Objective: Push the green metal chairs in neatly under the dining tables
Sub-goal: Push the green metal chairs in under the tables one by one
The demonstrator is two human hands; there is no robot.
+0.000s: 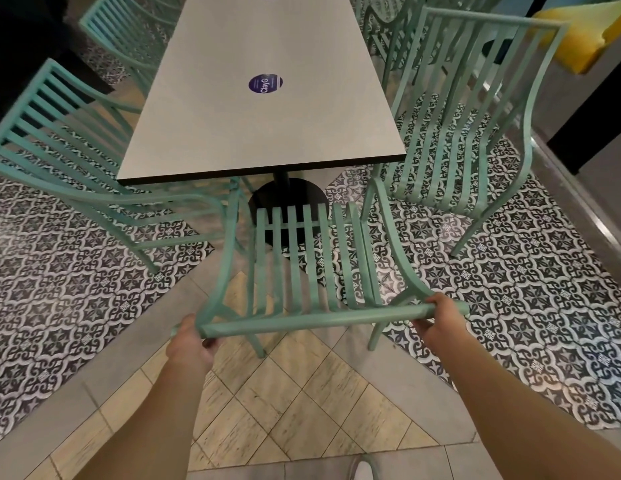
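A green metal slatted chair [302, 268] stands in front of me at the near end of a long grey dining table [260, 126]. My left hand [189, 344] grips the left end of its top rail. My right hand [437, 320] grips the right end of the same rail. The chair's seat front lies just short of the table's edge, above the black round table base [288, 199]. Another green chair [454, 133] stands angled out at the table's right side. A third green chair [63, 150] sits at the left side, its seat partly under the table.
More green chairs [129, 32] line both sides farther back. A purple round sticker [265, 83] marks the tabletop. Patterned black-and-white tiles flank beige floor tiles underfoot. A yellow cushion [586, 36] and a metal ledge lie at the right.
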